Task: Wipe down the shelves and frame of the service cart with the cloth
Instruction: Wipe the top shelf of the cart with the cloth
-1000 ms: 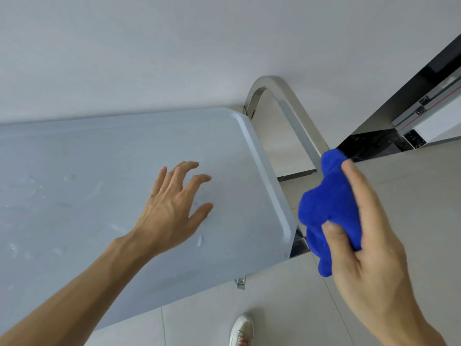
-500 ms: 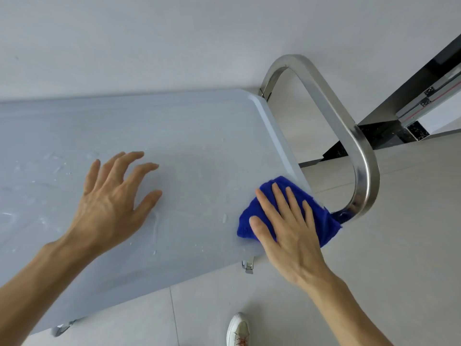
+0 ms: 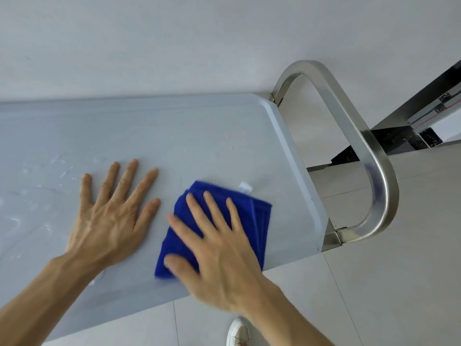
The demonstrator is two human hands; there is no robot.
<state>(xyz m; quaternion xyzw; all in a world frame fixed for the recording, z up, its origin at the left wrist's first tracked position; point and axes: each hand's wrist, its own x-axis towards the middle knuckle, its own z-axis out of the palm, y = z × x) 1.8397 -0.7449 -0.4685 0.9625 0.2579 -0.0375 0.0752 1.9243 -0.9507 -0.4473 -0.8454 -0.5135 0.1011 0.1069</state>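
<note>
The service cart's pale grey top shelf (image 3: 174, 136) fills the left and middle of the view, with water droplets and smears on its left part. A folded blue cloth (image 3: 252, 216) with a small white tag lies flat on the shelf near its right end. My right hand (image 3: 217, 248) presses flat on the cloth, fingers spread. Beside it, my left hand (image 3: 112, 216) rests palm down on the bare shelf, fingers apart, holding nothing. The cart's steel loop handle (image 3: 374, 158) stands off the right end of the shelf.
A white wall rises right behind the cart. Light floor tiles (image 3: 399, 283) lie below and to the right. A dark metal frame (image 3: 424, 116) stands at the far right. A white shoe (image 3: 238, 332) shows at the bottom edge.
My right hand brought the cloth from the air beside the handle down onto the shelf and slid it left, inward from the right edge. My left hand has flattened on the shelf.
</note>
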